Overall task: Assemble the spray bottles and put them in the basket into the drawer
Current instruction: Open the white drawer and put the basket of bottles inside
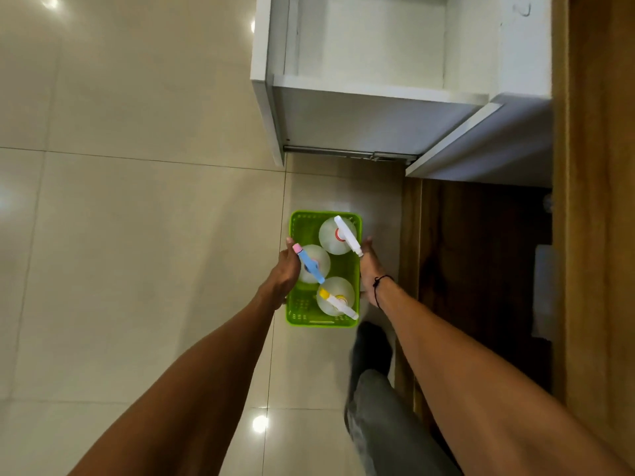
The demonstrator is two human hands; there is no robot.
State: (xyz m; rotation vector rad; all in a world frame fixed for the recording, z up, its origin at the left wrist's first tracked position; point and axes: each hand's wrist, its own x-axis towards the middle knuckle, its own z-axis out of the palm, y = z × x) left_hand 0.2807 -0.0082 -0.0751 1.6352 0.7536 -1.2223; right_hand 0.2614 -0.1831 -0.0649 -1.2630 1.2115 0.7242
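Two hands, left hand [283,274] and right hand [369,269], gripping the long sides of green basket [302,312] with three assembled spray bottles [338,235] upright inside, long axis pointing away toward open white drawer [371,87], far and slightly right, both hands equally near.

Glossy floor tiles [137,235] at nine o'clock, throwing back the lamp glare. Green perforated plastic basket [302,307] at centre, smooth and bright. In it, translucent plastic spray bottles [338,235] with smooth coloured plastic triggers. At twelve o'clock the white drawer [371,121], matt laminate by the look, on a metal runner [343,152]. Brown wood-grain panelling [594,235] at three o'clock.
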